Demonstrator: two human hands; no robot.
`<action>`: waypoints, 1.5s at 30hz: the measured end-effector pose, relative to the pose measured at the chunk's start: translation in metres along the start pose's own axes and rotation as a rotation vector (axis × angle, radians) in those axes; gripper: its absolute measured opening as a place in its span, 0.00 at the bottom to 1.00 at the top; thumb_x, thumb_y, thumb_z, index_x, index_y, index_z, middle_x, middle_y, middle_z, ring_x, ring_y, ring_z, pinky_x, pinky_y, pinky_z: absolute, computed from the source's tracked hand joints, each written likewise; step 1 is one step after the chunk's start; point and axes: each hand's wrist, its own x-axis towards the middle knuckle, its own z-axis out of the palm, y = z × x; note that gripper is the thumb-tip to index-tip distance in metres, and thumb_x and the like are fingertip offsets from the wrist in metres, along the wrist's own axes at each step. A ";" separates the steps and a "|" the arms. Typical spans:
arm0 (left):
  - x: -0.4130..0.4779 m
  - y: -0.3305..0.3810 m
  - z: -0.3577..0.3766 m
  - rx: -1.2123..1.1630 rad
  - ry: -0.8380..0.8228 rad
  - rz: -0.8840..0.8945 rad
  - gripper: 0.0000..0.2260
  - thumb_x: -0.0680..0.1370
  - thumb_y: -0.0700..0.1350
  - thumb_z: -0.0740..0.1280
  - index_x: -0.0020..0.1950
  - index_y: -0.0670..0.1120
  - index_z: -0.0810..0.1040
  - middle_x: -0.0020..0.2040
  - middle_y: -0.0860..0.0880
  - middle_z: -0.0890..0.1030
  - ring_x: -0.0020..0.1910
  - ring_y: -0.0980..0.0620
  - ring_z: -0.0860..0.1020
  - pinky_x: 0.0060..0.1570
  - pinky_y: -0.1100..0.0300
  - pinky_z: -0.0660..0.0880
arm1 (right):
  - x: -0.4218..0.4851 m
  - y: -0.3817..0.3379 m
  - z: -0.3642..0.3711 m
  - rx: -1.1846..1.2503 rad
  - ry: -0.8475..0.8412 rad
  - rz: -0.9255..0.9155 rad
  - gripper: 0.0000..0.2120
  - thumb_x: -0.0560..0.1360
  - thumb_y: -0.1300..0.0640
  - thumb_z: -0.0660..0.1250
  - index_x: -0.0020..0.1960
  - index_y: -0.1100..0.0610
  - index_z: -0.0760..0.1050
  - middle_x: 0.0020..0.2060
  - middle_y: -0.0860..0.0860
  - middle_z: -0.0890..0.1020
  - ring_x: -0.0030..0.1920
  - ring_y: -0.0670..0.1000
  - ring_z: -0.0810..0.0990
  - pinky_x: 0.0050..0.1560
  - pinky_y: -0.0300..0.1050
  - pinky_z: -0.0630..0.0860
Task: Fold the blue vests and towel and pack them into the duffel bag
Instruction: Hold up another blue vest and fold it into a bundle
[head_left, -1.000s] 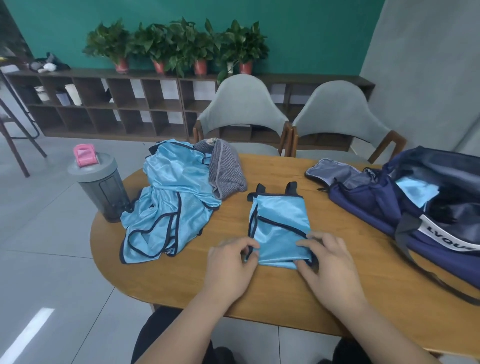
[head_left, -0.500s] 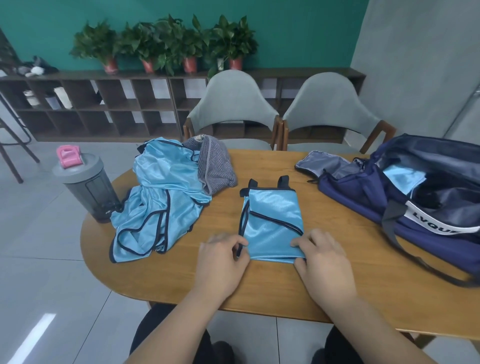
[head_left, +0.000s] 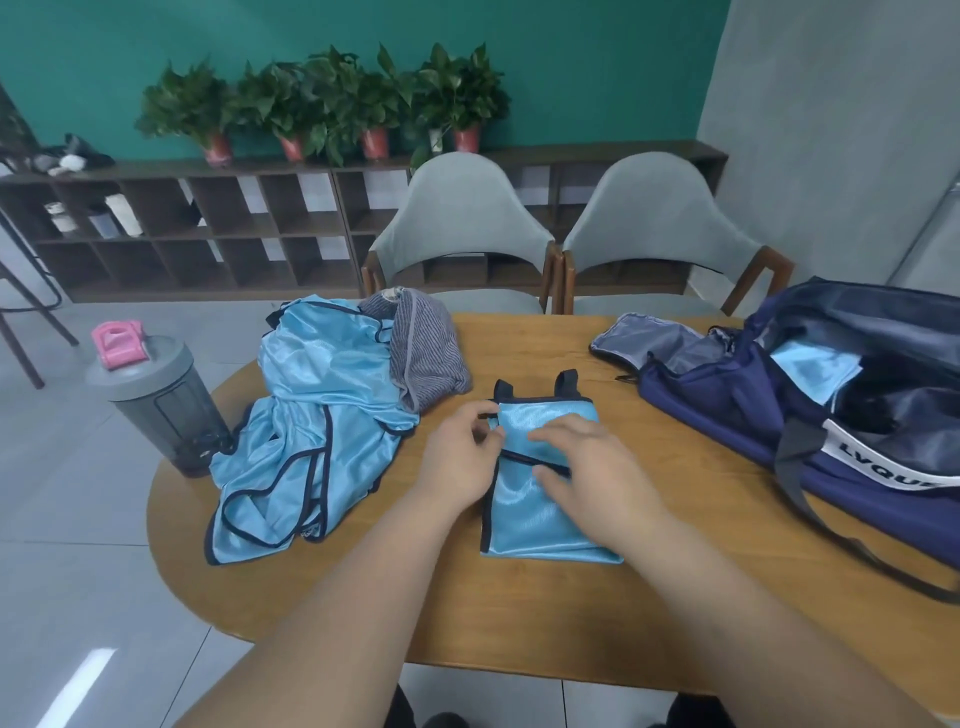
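A folded light-blue vest with dark trim lies on the wooden table in front of me. My left hand is at its upper left edge, with curled fingers pinching the trim. My right hand lies across the vest's middle, fingers stretched flat on the cloth. To the left lies a heap of unfolded blue vests, with a grey striped towel bunched at its far right. The navy duffel bag stands open on the right, and a folded blue vest shows inside it.
A grey shaker bottle with a pink cap stands at the table's left edge, touching the vest heap. Two grey chairs are pushed in at the far side. The bag's dark strap trails over the table on the right.
Both hands have moved from the vest's near edge up to its middle and far half. The left now pinches the left edge and the right lies on top.
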 end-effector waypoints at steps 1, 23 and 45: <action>0.008 -0.001 0.002 0.011 0.002 -0.016 0.11 0.82 0.48 0.70 0.64 0.56 0.81 0.48 0.55 0.82 0.47 0.59 0.79 0.50 0.61 0.72 | 0.011 -0.003 0.011 -0.025 -0.023 -0.005 0.22 0.81 0.49 0.68 0.74 0.48 0.74 0.70 0.42 0.74 0.72 0.48 0.70 0.70 0.45 0.70; -0.001 0.017 0.026 0.196 0.206 0.345 0.18 0.80 0.36 0.64 0.70 0.44 0.77 0.68 0.49 0.73 0.68 0.50 0.73 0.71 0.56 0.70 | 0.020 0.026 0.034 0.040 0.121 0.086 0.30 0.78 0.70 0.59 0.78 0.55 0.69 0.79 0.49 0.68 0.81 0.49 0.63 0.81 0.44 0.57; -0.042 -0.002 0.016 0.656 -0.391 0.440 0.30 0.88 0.59 0.46 0.86 0.50 0.43 0.86 0.55 0.43 0.83 0.59 0.37 0.82 0.51 0.38 | -0.031 0.048 0.014 -0.243 -0.239 0.073 0.34 0.84 0.34 0.42 0.85 0.48 0.43 0.83 0.41 0.40 0.82 0.42 0.36 0.83 0.51 0.42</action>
